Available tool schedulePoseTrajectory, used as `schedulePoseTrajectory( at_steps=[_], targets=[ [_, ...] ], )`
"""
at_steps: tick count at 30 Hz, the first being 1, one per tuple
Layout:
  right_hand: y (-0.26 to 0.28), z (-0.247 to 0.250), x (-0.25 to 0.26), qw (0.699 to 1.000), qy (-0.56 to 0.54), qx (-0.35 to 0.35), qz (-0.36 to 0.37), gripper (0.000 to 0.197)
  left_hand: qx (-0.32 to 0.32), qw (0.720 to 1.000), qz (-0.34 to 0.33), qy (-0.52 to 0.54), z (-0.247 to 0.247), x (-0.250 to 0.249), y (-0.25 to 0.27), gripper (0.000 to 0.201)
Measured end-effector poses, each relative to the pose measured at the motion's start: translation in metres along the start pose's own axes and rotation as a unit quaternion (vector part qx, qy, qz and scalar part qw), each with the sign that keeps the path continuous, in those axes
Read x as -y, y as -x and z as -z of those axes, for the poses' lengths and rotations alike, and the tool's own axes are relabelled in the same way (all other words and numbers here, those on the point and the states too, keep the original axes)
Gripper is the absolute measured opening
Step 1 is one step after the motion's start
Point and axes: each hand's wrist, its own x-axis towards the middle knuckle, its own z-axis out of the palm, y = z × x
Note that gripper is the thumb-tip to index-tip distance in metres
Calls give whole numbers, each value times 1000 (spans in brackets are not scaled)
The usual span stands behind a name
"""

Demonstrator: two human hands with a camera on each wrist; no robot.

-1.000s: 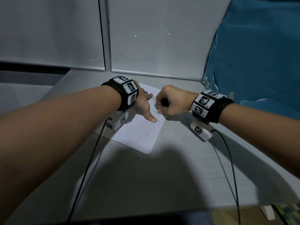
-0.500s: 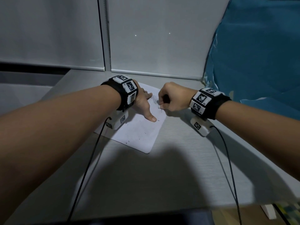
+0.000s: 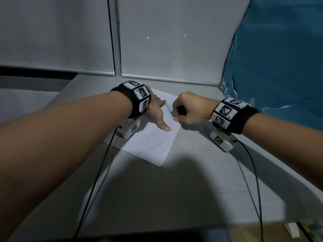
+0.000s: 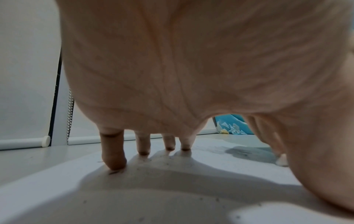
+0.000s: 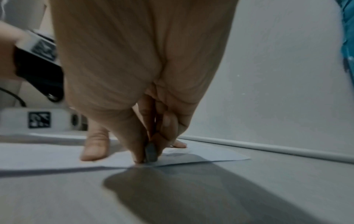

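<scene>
A white sheet of paper (image 3: pixel 150 142) lies on the grey desk (image 3: pixel 174 189), with a grey pencil smudge (image 3: pixel 168 107) near its far right corner. My left hand (image 3: pixel 157 112) presses flat on the sheet, fingers (image 4: pixel 113 153) spread and straight, thumb pointing toward me. My right hand (image 3: pixel 185 110) is curled into a fist at the paper's right edge. In the right wrist view its thumb and fingers pinch a small dark grey eraser (image 5: pixel 151 152), whose tip touches the paper (image 5: pixel 191 156) beside the smudge (image 5: pixel 176 154).
Grey roller blinds (image 3: pixel 166 41) close off the back of the desk. A blue plastic sheet (image 3: pixel 279 58) hangs at the right. Black cables (image 3: pixel 97 175) run from both wrist cameras toward me. The desk's near edge is in shadow.
The right hand has shifted a little back and forth at the paper's right edge, rubbing near the smudge. The left hand has stayed pressed on the sheet.
</scene>
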Motion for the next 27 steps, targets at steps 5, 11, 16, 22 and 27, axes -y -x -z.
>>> schedulePoseTrajectory(
  at_steps=[5,11,16,22,27],
  targets=[
    [3,-1,1,1000,-8,12,11,19,0,1000,1,1,0,0,-1,126],
    [-15,3,-16,998,41,-20,-41,12,1,1000,-6,11,0,-1,-2,125],
    [-15,8,-21,993,-5,-88,-73,14,-13,999,-45,0,6,23,-2,130],
    [-25,-4,0,997,-51,-37,-45,12,-28,997,-65,40,8,37,13,108],
    [-31,-3,24,997,-70,-22,-5,13,-49,992,-82,81,2,30,13,89]
  ],
)
